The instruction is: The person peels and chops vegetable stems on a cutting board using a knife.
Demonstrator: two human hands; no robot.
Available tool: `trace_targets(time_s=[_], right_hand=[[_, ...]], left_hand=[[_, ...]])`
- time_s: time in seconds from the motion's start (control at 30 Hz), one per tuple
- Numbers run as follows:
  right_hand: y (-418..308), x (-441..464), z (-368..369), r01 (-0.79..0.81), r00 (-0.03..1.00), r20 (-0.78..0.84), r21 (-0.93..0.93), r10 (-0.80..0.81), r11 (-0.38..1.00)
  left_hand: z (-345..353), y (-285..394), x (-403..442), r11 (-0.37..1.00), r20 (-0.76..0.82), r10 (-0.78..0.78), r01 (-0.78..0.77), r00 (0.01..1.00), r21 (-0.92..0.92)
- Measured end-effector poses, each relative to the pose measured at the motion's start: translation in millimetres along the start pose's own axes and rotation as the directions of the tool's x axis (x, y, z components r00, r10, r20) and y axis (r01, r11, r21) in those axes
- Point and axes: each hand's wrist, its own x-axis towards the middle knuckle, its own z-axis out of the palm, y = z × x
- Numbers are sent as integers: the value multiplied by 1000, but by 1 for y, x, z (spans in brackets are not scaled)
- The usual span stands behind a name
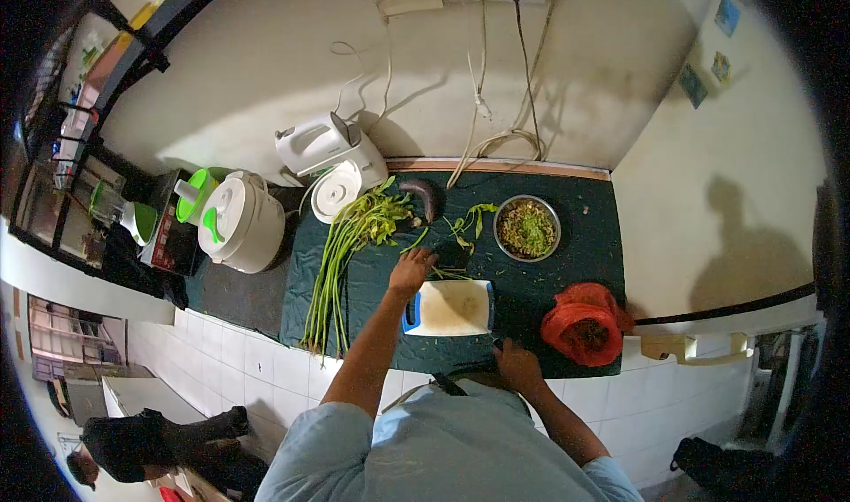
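My left hand (413, 270) is over the dark cloth, just above the cutting board, fingers reaching out beside a short green stalk (415, 241) and a few loose stems (450, 274). The white cutting board (453, 309) with blue ends lies in front of me, with no food visible on it. At the counter's front edge, right of the board, my right hand (518, 366) is closed around what looks like a knife (498, 343); its dark shape barely shows against the cloth. A bunch of long-stemmed leafy greens (341, 258) lies left of my left hand.
Behind the board are a dark eggplant (428, 199), a leafy sprig (474, 223) and a metal bowl (529, 227) of chopped greens. A red plastic bag (584, 325) sits right. A white lid (336, 190), hand mixer (328, 143) and white cooker (243, 223) stand left. Another person (150, 444) is lower left.
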Motion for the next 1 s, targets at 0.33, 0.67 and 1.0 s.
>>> trace_targets(time_s=[0.33,0.67,1.0], right_hand=[[-8,-3,-9,139,989,-42,-44,-141,989],[-22,-12,13,-16,996,82,-38,20,999],[-45,-35,24,-181,967,-148,179,209,967]], left_hand=[[9,-15,-2,991,189,83,-101,979,90],[-52,38,-51,832,166,-398,431,902,-348],[-7,65,-99,927,299,-156,244,941,-284]])
